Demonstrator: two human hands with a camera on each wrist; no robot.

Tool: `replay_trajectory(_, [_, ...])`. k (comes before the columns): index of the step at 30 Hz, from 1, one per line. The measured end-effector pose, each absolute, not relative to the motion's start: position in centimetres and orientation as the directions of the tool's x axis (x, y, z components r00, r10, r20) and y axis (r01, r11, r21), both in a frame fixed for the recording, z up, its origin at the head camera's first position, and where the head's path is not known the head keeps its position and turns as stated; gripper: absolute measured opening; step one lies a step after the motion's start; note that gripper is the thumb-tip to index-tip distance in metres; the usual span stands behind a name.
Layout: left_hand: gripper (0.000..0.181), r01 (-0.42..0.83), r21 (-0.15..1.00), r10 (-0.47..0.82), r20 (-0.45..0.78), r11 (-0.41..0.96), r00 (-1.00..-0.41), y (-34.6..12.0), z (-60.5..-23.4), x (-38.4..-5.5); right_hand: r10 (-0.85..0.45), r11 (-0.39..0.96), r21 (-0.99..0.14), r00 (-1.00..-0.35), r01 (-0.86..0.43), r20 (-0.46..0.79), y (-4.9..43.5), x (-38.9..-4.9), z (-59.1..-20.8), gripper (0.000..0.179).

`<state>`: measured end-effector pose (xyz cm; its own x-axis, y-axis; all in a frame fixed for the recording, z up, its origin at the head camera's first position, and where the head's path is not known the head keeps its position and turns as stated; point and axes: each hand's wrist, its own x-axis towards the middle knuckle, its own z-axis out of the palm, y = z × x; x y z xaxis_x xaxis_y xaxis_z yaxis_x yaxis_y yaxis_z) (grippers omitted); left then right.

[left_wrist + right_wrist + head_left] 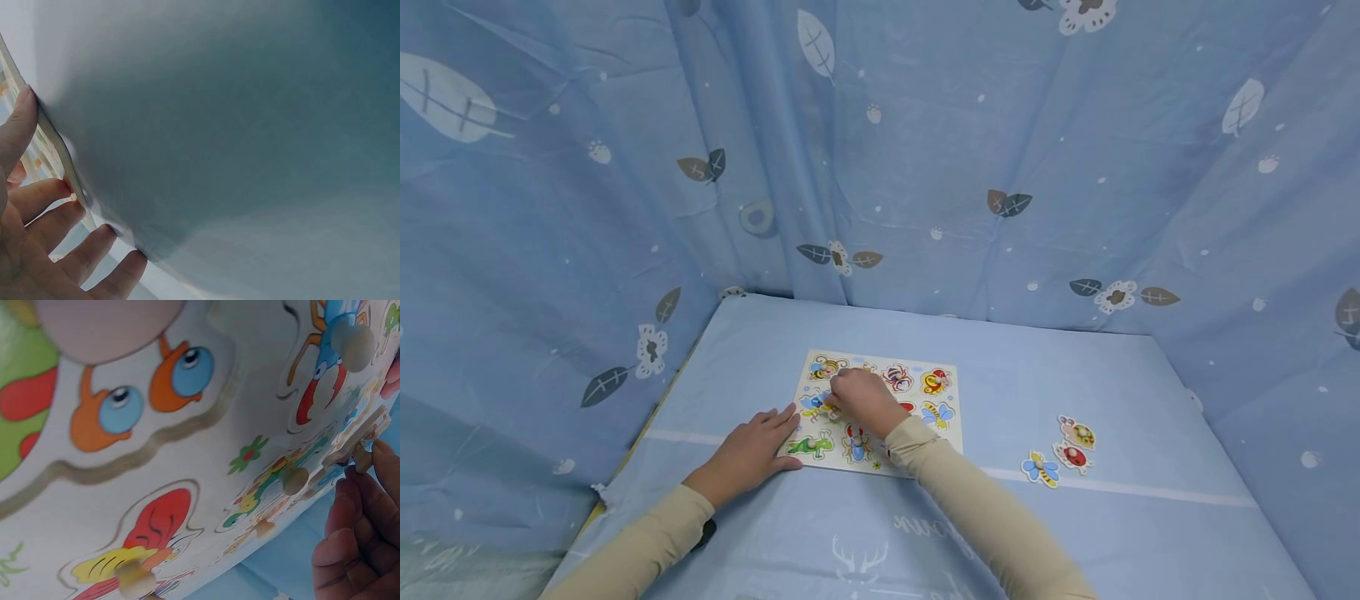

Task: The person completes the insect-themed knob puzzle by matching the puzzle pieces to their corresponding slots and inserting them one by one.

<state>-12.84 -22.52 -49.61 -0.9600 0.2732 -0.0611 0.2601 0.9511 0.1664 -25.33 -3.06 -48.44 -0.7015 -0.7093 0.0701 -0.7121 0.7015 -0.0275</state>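
A wooden peg puzzle board (880, 468) with insect pictures lies on the table. My left hand (752, 454) rests at its left edge, fingers spread; in the left wrist view the thumb and fingertips (65, 186) touch the board's edge. My right hand (861, 396) is over the left middle of the board. In the right wrist view its thumb and fingers pinch the wooden knob of a puzzle piece (375, 428), which sits tilted at the board's surface. Its picture is mostly hidden. Beside it is a blue winged insect picture (812, 403).
Three loose puzzle pieces lie to the right of the board: a yellow-striped dragonfly (1040, 469), a red ladybug (1072, 457) and a snail-like yellow-green piece (1078, 433). Several knobbed pieces sit in the board, such as a green caterpillar (812, 446). Blue curtains (925, 150) enclose the table.
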Motion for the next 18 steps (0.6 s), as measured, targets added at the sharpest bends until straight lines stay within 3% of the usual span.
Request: replay_trajectory(18, [0.077, 0.264, 0.182, 0.278, -0.057, 0.947, -0.959, -22.4, -49.5, -13.0, -0.741, 0.671, 0.081, -0.665, -0.737, 0.087, -5.8, -24.8, -48.9, 0.026])
